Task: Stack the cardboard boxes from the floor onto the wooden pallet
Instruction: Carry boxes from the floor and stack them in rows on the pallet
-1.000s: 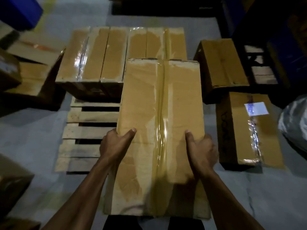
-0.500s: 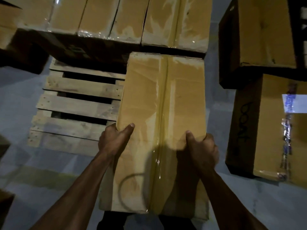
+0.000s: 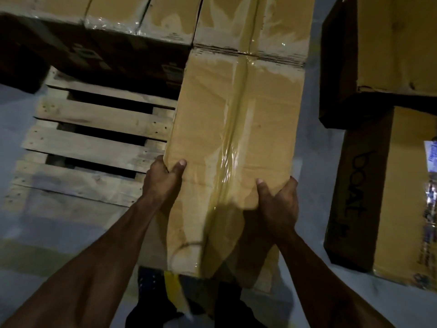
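Your left hand (image 3: 165,183) and right hand (image 3: 277,204) both grasp a long cardboard box (image 3: 234,143), one at each long side near its close end, with each thumb lying on the top face and the other fingers wrapped out of sight around the edges. The box is sealed lengthwise by a strip of glossy clear tape (image 3: 236,129) along its central seam. Its far end meets the near edge of a row of taped cardboard boxes (image 3: 165,17) already standing across the back of the wooden pallet (image 3: 94,143), and the box covers the pallet's right portion; whether its underside rests on the slats or is held just above them cannot be told. The close end of the box projects past the pallet's front edge toward your body. To the left of the box the pallet's bare slats and the dark gaps between them are exposed. The pallet sits on a grey concrete floor (image 3: 35,233). On the floor to the right, apart from the pallet, lie two more cardboard boxes: a near one with "boat" handwritten on its dark side panel (image 3: 357,197) and a white label on top at the frame edge, and a far one (image 3: 397,43) just beyond it. The lighting is dim and the frame's edges are blurred.
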`<state>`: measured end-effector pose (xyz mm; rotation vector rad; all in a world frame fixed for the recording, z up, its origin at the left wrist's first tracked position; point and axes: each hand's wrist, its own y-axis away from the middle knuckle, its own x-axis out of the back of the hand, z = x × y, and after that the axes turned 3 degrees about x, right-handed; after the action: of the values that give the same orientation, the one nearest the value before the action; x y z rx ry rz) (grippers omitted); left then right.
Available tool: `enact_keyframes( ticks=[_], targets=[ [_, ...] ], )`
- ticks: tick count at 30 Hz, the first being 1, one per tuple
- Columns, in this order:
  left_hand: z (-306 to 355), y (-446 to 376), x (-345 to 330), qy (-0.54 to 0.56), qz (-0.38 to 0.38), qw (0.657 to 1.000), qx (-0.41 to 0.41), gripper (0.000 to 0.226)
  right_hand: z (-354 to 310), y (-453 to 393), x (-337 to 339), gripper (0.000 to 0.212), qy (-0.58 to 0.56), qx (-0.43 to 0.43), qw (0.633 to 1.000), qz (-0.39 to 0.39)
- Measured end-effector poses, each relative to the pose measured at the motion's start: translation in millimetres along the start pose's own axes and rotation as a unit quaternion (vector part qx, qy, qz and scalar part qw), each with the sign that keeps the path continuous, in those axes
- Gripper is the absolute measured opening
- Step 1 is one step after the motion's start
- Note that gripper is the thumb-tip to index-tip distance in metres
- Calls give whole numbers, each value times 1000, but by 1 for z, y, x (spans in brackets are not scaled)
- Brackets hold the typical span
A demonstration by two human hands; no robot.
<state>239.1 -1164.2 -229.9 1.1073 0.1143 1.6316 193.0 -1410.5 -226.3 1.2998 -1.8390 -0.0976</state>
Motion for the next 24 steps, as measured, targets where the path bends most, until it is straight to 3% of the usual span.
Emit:
enact_keyframes(
  ticks=[6,10,14,16,20,24],
  targets=[
    [-3,-6,0,-4,-16,1000,10,58,5,-1,0,87,24,13,1000,-1],
    [-2,1,0,-41,-4,999,5,78,5,8,-1,89,79,57,995,23],
    [-13,24,-1,-116,11,989,-96,84,19,33,0,78,212,152,965,19],
    [-26,39,2,-187,1,973,-136,78,31,48,1,73,277,186,943,-8],
    [-62,69,16,-256,-37,954,-155,79,53,77,7,73,330,162,925,-97],
    [-110,103,35,-304,-86,933,-171,86,72,117,9,83,343,144,918,-134]
  ],
)
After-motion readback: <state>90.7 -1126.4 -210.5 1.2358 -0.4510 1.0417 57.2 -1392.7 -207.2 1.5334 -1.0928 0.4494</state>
